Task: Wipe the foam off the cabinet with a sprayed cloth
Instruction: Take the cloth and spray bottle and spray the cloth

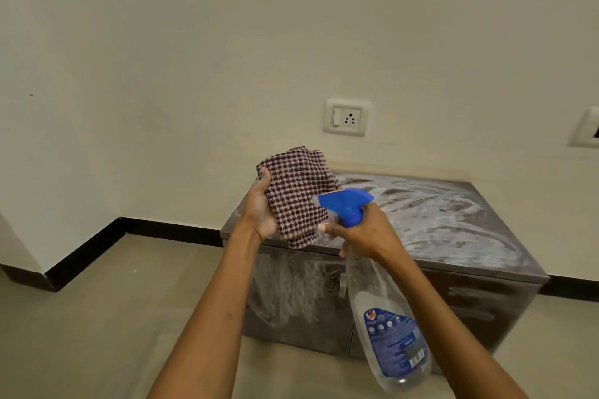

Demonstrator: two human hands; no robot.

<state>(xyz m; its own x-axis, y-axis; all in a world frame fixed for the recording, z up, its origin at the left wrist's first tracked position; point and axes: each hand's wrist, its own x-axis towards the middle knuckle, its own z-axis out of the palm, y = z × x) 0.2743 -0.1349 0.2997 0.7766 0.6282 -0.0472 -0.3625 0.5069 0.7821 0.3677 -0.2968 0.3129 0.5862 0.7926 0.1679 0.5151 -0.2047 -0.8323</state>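
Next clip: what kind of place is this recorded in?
Likely a room in a home: a cream painted wall with a white switch-and-socket plate, black skirting along a beige tiled floor, and a low brown foam-smeared cabinet.

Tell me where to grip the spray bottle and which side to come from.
Grip the spray bottle at its narrow neck, just under the blue trigger head, from behind, opposite the nozzle, as the right hand does. The neck is slim enough to wrap, and the nozzle then faces the cloth.
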